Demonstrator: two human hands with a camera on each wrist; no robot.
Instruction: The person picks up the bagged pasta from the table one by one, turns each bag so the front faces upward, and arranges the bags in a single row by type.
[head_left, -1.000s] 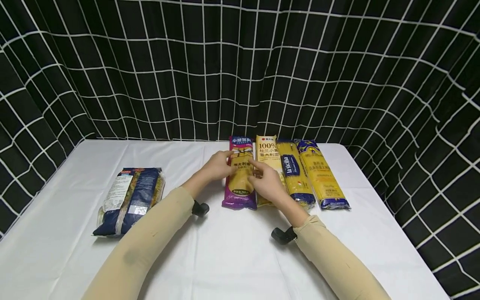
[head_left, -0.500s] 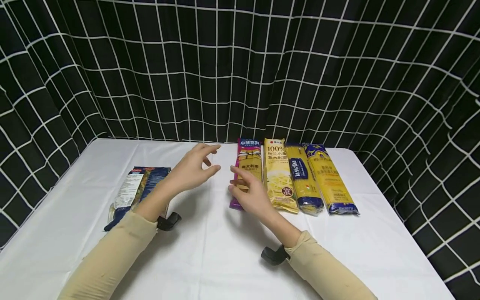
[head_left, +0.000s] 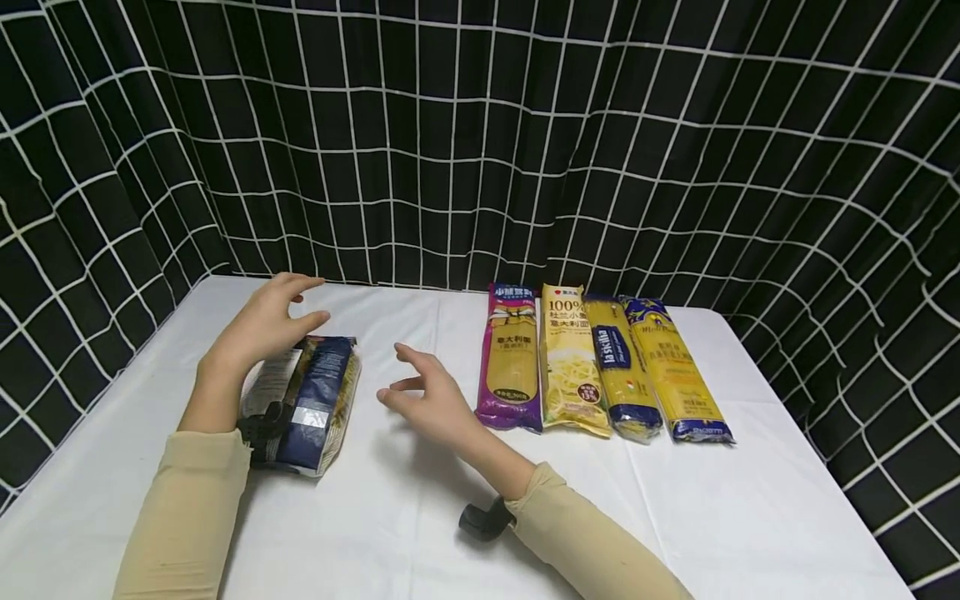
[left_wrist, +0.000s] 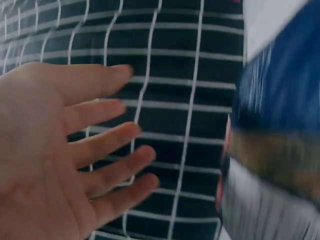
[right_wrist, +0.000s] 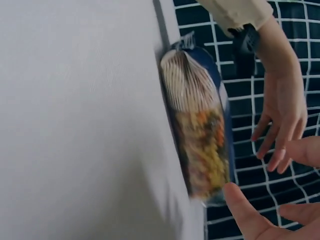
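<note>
My left hand (head_left: 258, 325) hovers over the far left part of a dark blue bag of pasta (head_left: 318, 408), its fingers extended and holding nothing. In the left wrist view the bag (left_wrist: 285, 90) appears apart from the spread fingers. To the bag's right, my right hand (head_left: 427, 396) hangs above the white cloth with thumb and fingers apart and nothing between them. The right wrist view shows colourful pasta pieces through the side of the bag (right_wrist: 200, 145). The left wrist and forearm hide part of the bag in the head view.
Toward the back right lie, side by side, a purple spaghetti pack (head_left: 512, 358), a cream-yellow pack (head_left: 573, 362), a la sicilia pack (head_left: 618, 367) and a yellow-and-blue pack (head_left: 675, 371). A black curtain with white grid lines (head_left: 420, 150) surrounds the white table (head_left: 420, 533).
Both hands have moved left, away from the purple spaghetti pack they were touching. The left hand has come over the pasta bag. The view has shifted slightly.
</note>
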